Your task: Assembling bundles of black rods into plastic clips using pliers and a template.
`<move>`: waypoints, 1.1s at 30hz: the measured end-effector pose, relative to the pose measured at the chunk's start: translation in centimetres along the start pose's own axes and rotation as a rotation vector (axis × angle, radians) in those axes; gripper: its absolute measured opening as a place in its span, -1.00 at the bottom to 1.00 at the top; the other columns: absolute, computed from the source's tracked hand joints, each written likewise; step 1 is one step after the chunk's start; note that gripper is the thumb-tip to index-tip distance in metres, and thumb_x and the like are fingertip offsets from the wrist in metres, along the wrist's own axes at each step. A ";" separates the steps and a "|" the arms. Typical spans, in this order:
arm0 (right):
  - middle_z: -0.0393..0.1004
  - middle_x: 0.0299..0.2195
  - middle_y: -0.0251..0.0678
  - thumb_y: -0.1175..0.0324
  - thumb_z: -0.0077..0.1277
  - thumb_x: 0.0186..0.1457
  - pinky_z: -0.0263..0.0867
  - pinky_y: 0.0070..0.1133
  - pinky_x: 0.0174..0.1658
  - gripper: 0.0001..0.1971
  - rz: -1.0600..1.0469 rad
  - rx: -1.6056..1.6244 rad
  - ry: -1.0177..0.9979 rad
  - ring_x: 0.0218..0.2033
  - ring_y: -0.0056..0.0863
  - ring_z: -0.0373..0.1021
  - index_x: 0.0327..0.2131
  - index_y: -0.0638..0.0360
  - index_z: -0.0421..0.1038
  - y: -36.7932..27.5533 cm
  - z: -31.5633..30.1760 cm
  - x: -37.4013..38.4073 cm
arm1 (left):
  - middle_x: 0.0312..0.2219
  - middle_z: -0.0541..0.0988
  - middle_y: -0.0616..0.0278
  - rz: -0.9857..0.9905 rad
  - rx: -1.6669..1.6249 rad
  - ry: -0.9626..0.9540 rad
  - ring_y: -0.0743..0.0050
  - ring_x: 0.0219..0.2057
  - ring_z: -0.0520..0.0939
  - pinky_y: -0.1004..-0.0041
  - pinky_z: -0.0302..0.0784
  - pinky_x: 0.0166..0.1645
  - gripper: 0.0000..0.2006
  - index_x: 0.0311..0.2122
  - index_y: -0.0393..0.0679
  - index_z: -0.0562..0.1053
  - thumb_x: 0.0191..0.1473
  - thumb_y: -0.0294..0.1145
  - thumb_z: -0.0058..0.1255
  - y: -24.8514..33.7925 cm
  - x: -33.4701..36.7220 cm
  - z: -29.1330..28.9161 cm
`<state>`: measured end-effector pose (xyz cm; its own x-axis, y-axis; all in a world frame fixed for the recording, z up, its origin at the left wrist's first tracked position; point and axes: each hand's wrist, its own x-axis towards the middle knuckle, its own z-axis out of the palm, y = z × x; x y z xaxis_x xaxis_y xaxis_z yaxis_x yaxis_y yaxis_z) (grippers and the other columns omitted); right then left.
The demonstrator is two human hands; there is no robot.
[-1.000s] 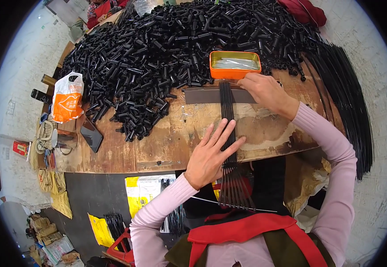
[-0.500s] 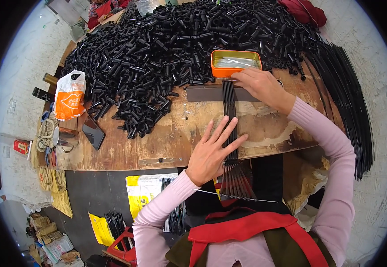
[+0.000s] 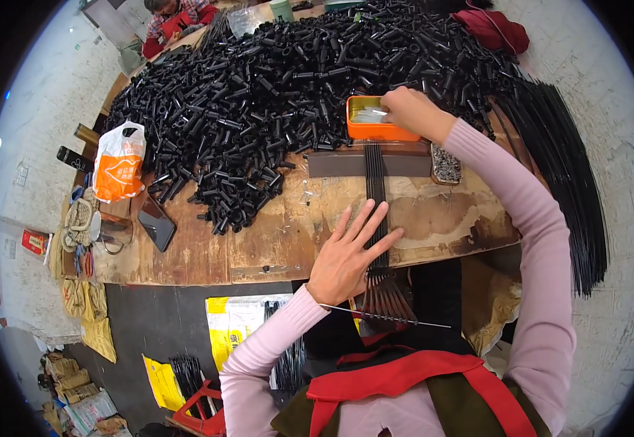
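My left hand [image 3: 350, 255] lies flat with fingers spread over a row of thin black rods [image 3: 375, 171] on the wooden table. The rods' near ends fan out past the table edge, where a thin metal wire [image 3: 426, 323] crosses them. My right hand [image 3: 415, 111] reaches into an orange tin [image 3: 382, 132] beyond the rods, its fingers bent together at the thin whitish sticks [image 3: 367, 115] inside. The fingertips are partly hidden, so what they pinch is unclear. Beneath the rods lies a flat dark strip [image 3: 335, 164].
A large heap of black tubular parts [image 3: 259, 102] covers the far table. A small box of metal bits [image 3: 446, 164] sits right of the rods. At left are a phone [image 3: 157, 226] and a plastic bag [image 3: 119, 164]. Long black rods [image 3: 565, 182] hang at right. A co-worker [image 3: 175, 22] sits far left.
My right hand has moved from the far ends of the rods up into the orange tin, uncovering the box of metal bits. The left hand stays on the rods. The view has shifted slightly.
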<state>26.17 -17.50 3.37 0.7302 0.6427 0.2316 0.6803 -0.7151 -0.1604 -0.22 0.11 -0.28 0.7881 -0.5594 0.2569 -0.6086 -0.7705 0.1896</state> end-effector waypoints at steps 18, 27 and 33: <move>0.44 -0.44 -0.15 0.48 0.01 0.04 0.37 -0.34 -0.27 -0.81 -0.248 0.127 0.065 -0.36 -0.12 0.44 -0.23 0.20 0.47 -2.9 -1.6 -8.2 | 0.28 0.19 0.09 0.056 -0.071 0.036 0.05 0.31 0.17 0.14 0.05 0.37 -0.17 0.22 0.09 0.31 -0.32 -0.69 -0.04 0.6 -1.5 -0.2; 0.44 -0.42 -0.16 0.53 0.02 0.00 0.37 -0.35 -0.24 -0.75 -0.263 0.158 0.042 -0.36 -0.15 0.44 -0.18 0.26 0.51 -2.9 -1.8 -9.4 | 0.28 0.18 0.09 0.057 -0.068 0.021 0.06 0.31 0.17 0.14 0.05 0.37 -0.17 0.23 0.11 0.31 -0.31 -0.69 -0.06 0.7 -1.5 -0.1; 0.42 -0.44 -0.17 0.52 0.03 -0.02 0.38 -0.34 -0.24 -0.74 -0.279 0.124 0.014 -0.36 -0.15 0.43 -0.18 0.26 0.51 -3.0 -1.7 -9.0 | 0.28 0.19 0.08 0.061 -0.073 0.022 0.04 0.31 0.17 0.14 0.06 0.37 -0.18 0.22 0.11 0.32 -0.29 -0.68 -0.06 0.7 -1.5 0.0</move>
<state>17.47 -21.56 3.37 0.5135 0.8053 0.2964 0.8578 -0.4716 -0.2045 -1.84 0.41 -0.49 0.7475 -0.5972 0.2910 -0.6613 -0.7103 0.2412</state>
